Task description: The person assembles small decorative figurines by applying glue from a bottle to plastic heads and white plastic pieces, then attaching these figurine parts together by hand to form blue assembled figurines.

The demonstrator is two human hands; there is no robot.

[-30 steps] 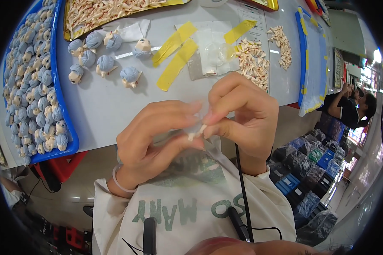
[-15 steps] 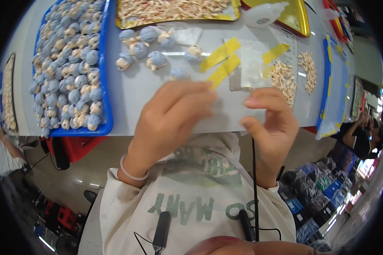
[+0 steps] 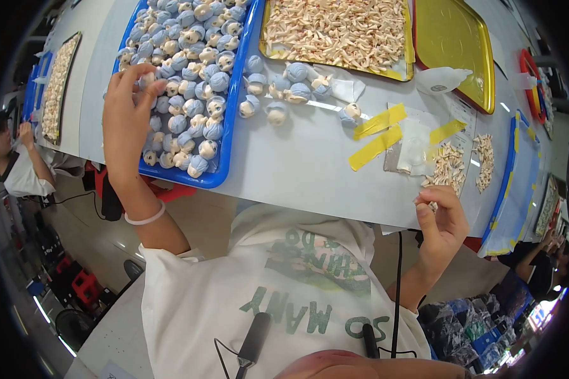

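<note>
Arching, the left hand (image 3: 126, 101) overhangs a plastic tray (image 3: 232, 120) of round heads (image 3: 212, 131).

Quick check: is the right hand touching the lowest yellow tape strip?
Apart: the head view shows bare grey tabletop between the right hand and the lowest yellow tape strip.

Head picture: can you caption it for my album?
Left hand over a blue tray of doll heads, right hand near small pale pieces.
</note>
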